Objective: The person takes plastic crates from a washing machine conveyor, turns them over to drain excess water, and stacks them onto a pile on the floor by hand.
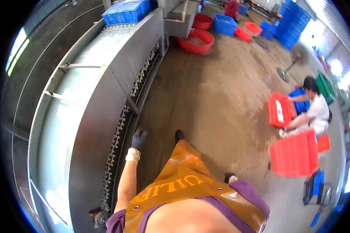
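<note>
My left hand, in a dark grey glove with a pale cuff, hangs beside the metal conveyor. Nothing can be made out in it, and its fingers are blurred. Only a small part of my right hand shows, also in a dark glove, low at my right side beyond the purple sleeve. Its fingers are mostly hidden. I wear an orange-brown apron with yellow lettering. The tip of a dark boot sticks out beyond its hem.
A chain runs along the conveyor's side. A blue crate sits at its far end, near a red tub. To the right, a person sits by a red basket and stacked red baskets. A fan stands behind.
</note>
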A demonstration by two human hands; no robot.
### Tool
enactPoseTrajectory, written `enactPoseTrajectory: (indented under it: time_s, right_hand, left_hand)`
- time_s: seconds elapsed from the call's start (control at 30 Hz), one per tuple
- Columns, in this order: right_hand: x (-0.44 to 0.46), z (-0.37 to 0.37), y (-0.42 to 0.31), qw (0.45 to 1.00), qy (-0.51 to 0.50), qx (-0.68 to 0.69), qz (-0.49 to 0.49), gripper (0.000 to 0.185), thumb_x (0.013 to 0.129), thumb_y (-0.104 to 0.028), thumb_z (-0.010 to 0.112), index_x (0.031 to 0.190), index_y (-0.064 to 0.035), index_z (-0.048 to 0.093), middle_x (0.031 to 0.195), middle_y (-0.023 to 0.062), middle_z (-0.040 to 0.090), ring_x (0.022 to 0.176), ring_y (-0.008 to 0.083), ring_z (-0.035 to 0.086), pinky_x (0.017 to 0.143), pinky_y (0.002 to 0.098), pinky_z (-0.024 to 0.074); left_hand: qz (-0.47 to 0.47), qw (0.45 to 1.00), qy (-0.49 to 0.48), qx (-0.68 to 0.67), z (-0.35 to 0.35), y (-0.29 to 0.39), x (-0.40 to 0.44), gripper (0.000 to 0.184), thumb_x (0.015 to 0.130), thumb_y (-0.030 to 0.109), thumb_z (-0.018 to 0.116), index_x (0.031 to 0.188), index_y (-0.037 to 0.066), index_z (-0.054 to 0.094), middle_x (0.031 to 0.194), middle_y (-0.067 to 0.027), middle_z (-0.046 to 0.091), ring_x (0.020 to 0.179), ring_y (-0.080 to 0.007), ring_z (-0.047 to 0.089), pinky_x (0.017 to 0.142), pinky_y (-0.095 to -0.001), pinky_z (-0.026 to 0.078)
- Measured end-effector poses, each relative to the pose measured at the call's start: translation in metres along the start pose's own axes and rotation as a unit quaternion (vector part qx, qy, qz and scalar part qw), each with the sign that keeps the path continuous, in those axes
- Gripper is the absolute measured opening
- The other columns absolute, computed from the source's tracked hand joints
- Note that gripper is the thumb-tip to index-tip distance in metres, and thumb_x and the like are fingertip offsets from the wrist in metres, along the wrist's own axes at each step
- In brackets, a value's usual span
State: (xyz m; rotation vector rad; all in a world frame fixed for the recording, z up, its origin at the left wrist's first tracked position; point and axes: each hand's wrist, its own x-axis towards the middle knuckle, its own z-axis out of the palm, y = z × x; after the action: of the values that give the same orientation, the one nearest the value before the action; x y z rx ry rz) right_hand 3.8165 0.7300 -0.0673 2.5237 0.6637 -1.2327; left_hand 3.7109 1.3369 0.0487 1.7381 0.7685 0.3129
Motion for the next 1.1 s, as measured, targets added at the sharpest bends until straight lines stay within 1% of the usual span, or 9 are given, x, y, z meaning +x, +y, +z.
enactPoseTrajectory:
  time_s: [0.17, 0.3, 0.43, 0.53, 0.7, 0.8, 0.9, 1.0, 1.1]
  right_hand:
    - [0.19, -0.115, -0.043, 0.941, -0.112, 0.307, 0.086, 0.033, 0.081, -0.034, 0.051, 0.1, -0.0084, 0.061, 0.087, 0.0139, 0.064, 0.072, 0.0269, 0.061, 0.068, 0.0386, 0.047]
    - [0.274, -0.331, -0.118, 0.922, 0.184, 0.333, -0.074, 0.043, 0.078, -0.028, 0.055, 0.108, 0.002, 0.055, 0.09, 0.0212, 0.062, 0.068, 0.0285, 0.061, 0.061, 0.0377, 0.0475]
    - [0.307, -0.522, -0.188, 0.863, 0.322, 0.325, -0.216, 0.04, 0.08, -0.025, 0.058, 0.111, -0.0002, 0.053, 0.09, 0.013, 0.061, 0.066, 0.0184, 0.058, 0.057, 0.0298, 0.0475]
    - [0.38, -0.61, -0.217, 0.842, 0.241, 0.34, -0.342, 0.039, 0.08, -0.024, 0.059, 0.113, -0.0047, 0.052, 0.09, 0.0098, 0.059, 0.071, 0.0167, 0.058, 0.059, 0.0285, 0.0483]
    - [0.391, -0.729, -0.259, 0.685, 0.013, 0.66, -0.309, 0.039, 0.08, -0.014, 0.063, 0.116, -0.0069, 0.049, 0.086, 0.0066, 0.058, 0.072, 0.0164, 0.057, 0.06, 0.0291, 0.0489]
    - [0.401, -0.766, -0.263, 0.71, 0.058, 0.654, -0.254, 0.035, 0.081, -0.017, 0.063, 0.112, -0.0076, 0.05, 0.08, 0.005, 0.058, 0.066, 0.0148, 0.056, 0.058, 0.0296, 0.0487]
    - [0.455, -0.794, -0.255, 0.69, 0.042, 0.7, -0.178, 0.029, 0.081, -0.019, 0.062, 0.107, -0.009, 0.052, 0.08, 0.0036, 0.058, 0.066, 0.0125, 0.055, 0.056, 0.0295, 0.0487]
    - [0.449, -0.832, -0.248, 0.597, 0.034, 0.778, -0.193, 0.026, 0.082, -0.022, 0.062, 0.103, -0.0106, 0.053, 0.079, 0.0028, 0.058, 0.066, 0.0117, 0.055, 0.055, 0.03, 0.0491]
    - [0.463, -0.894, -0.252, 0.674, 0.007, 0.717, -0.18, 0.031, 0.086, -0.022, 0.057, 0.113, -0.0096, 0.048, 0.097, 0.0058, 0.059, 0.082, 0.0139, 0.059, 0.068, 0.0298, 0.0516]
  left_hand:
    - [0.081, 0.983, -0.018, -0.163, 0.03, 0.171, 0.141, 0.031, 0.084, 0.009, 0.058, 0.113, 0.0, 0.053, 0.104, -0.0053, 0.058, 0.093, -0.0139, 0.054, 0.081, -0.0273, 0.044]
    - [0.054, 0.986, -0.083, -0.135, 0.003, 0.286, 0.213, 0.036, 0.086, 0.012, 0.057, 0.119, 0.002, 0.049, 0.106, -0.0047, 0.055, 0.099, -0.0127, 0.05, 0.087, -0.0247, 0.041]
    - [0.173, 0.972, -0.047, -0.149, -0.048, 0.327, 0.329, 0.043, 0.084, 0.008, 0.058, 0.124, 0.003, 0.044, 0.111, -0.0049, 0.052, 0.103, -0.0141, 0.048, 0.089, -0.0272, 0.04]
    - [0.221, 0.972, 0.062, -0.047, -0.091, 0.342, 0.432, 0.059, 0.079, 0.006, 0.064, 0.13, 0.007, 0.036, 0.106, -0.0083, 0.051, 0.094, -0.0143, 0.05, 0.079, -0.0266, 0.045]
    - [0.124, 0.953, 0.25, 0.116, -0.146, 0.357, 0.594, 0.094, 0.066, 0.024, 0.076, 0.137, 0.005, 0.018, 0.122, -0.0255, 0.043, 0.109, -0.0334, 0.048, 0.09, -0.0377, 0.04]
    - [0.281, 0.895, 0.302, 0.171, -0.182, 0.316, 0.711, 0.111, 0.057, 0.023, 0.081, 0.137, -0.002, 0.009, 0.139, -0.0249, 0.02, 0.128, -0.0345, 0.025, 0.105, -0.038, 0.022]
    - [0.138, 0.908, 0.345, 0.194, -0.184, 0.316, 0.763, 0.116, 0.053, 0.023, 0.082, 0.138, -0.001, 0.007, 0.139, -0.0221, 0.021, 0.129, -0.0333, 0.023, 0.106, -0.0376, 0.021]
    - [0.192, 0.923, 0.312, 0.121, -0.173, 0.316, 0.789, 0.112, 0.056, 0.014, 0.081, 0.139, 0.003, 0.007, 0.141, -0.0203, 0.018, 0.13, -0.0312, 0.02, 0.107, -0.0369, 0.019]
    - [0.269, 0.904, 0.321, 0.084, -0.179, 0.284, 0.849, 0.112, 0.057, 0.01, 0.08, 0.14, 0.005, 0.005, 0.142, -0.0182, 0.017, 0.131, -0.0291, 0.018, 0.108, -0.0374, 0.016]
